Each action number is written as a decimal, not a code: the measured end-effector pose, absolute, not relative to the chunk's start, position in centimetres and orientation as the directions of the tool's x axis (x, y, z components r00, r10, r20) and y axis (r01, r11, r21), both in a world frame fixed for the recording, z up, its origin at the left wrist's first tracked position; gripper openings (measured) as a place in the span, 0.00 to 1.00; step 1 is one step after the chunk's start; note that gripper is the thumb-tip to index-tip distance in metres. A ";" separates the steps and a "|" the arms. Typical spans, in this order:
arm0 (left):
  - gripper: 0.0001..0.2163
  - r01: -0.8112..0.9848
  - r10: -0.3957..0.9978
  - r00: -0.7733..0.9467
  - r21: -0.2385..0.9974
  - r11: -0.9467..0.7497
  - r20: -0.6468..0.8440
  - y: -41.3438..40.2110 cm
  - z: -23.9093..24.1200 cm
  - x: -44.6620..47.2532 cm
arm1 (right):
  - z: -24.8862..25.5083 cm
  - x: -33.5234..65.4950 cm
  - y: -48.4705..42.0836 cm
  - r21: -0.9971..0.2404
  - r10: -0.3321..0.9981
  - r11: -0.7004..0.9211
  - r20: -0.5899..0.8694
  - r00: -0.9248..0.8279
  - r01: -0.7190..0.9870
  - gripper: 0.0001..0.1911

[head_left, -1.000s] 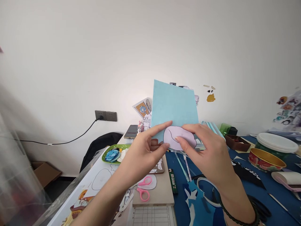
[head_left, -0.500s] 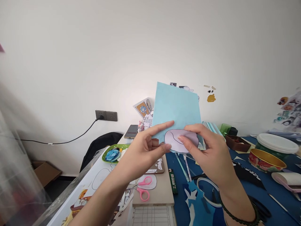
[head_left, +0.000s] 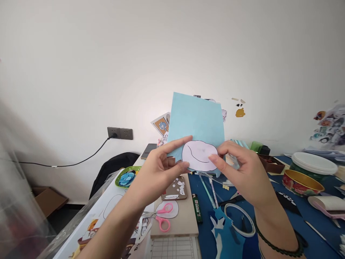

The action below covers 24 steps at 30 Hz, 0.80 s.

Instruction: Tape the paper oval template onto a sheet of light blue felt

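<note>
A light blue sheet [head_left: 198, 117] is held up in front of me above the desk. Against its lower part lies a pale lilac paper cutout [head_left: 199, 153], rounded, with a black outline and one curved line. My left hand [head_left: 164, 163] grips the sheet's lower left, its index finger along the blue surface and its thumb at the cutout's lower left edge. My right hand [head_left: 238, 167] pinches the right side, thumb on the cutout's right edge, fingers curled behind. Whether the cutout is stuck to the sheet I cannot tell.
Pink-handled scissors [head_left: 163, 216] lie on a beige board [head_left: 185, 226] over another white cutout. A green tray [head_left: 118, 181] holds blue pieces. Blue scraps [head_left: 229, 233], a white ring [head_left: 249, 230], a gold tin [head_left: 303, 183] and a lidded tub [head_left: 314, 163] stand rightward.
The sheet and both hands have shifted slightly left in view. My right thumb has slid from the cutout's middle to its right edge, uncovering more of it.
</note>
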State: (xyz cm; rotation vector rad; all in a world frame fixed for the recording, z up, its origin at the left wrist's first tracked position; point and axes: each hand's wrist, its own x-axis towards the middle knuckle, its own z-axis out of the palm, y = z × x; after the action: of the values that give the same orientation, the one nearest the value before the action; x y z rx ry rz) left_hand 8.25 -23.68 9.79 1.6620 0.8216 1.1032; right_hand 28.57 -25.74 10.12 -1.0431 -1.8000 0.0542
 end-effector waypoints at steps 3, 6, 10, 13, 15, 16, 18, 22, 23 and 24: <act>0.26 -0.041 0.876 0.370 0.948 -0.316 0.308 -23.6 9.6 8.3 | 10.1 28.5 -25.7 -0.454 0.655 0.637 0.744 -0.129 0.623 0.14; 0.27 -0.101 0.877 0.360 0.948 -0.303 0.319 -23.6 9.5 8.7 | 10.0 28.4 -25.6 -0.440 0.646 0.640 0.752 -0.132 0.629 0.13; 0.29 -0.120 0.892 0.316 0.946 -0.301 0.324 -23.5 9.3 9.0 | 9.9 28.3 -25.6 -0.407 0.618 0.652 0.775 -0.137 0.640 0.13; 0.29 -0.107 0.888 0.326 0.946 -0.307 0.325 -23.4 9.3 9.0 | 9.9 28.3 -25.5 -0.386 0.599 0.655 0.789 -0.136 0.650 0.13; 0.28 -0.104 0.884 0.337 0.946 -0.308 0.325 -23.5 9.4 8.9 | 9.9 28.2 -25.5 -0.379 0.593 0.654 0.794 -0.133 0.655 0.14; 0.28 -0.102 0.881 0.344 0.946 -0.308 0.324 -23.5 9.4 8.8 | 9.9 28.2 -25.5 -0.379 0.594 0.651 0.793 -0.132 0.657 0.13; 0.28 -0.097 0.877 0.357 0.947 -0.307 0.321 -23.7 9.6 8.7 | 9.8 28.2 -25.5 -0.379 0.596 0.649 0.792 -0.130 0.660 0.13; 0.28 -0.096 0.876 0.362 0.948 -0.304 0.318 -23.8 9.7 8.6 | 9.8 28.1 -25.6 -0.380 0.593 0.649 0.796 -0.125 0.659 0.13; 0.28 -0.100 0.876 0.363 0.948 -0.303 0.318 -23.9 9.7 8.6 | 9.8 28.1 -25.6 -0.378 0.590 0.652 0.797 -0.127 0.657 0.13; 0.28 -0.104 0.875 0.364 0.947 -0.303 0.319 -23.9 9.7 8.7 | 9.8 28.1 -25.6 -0.376 0.587 0.655 0.799 -0.129 0.655 0.13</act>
State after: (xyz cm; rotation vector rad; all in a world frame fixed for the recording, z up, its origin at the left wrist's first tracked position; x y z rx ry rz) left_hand 8.65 -23.86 9.72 1.5629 0.7147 1.1541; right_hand 28.14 -25.60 9.78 -0.9947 -1.8043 -0.0792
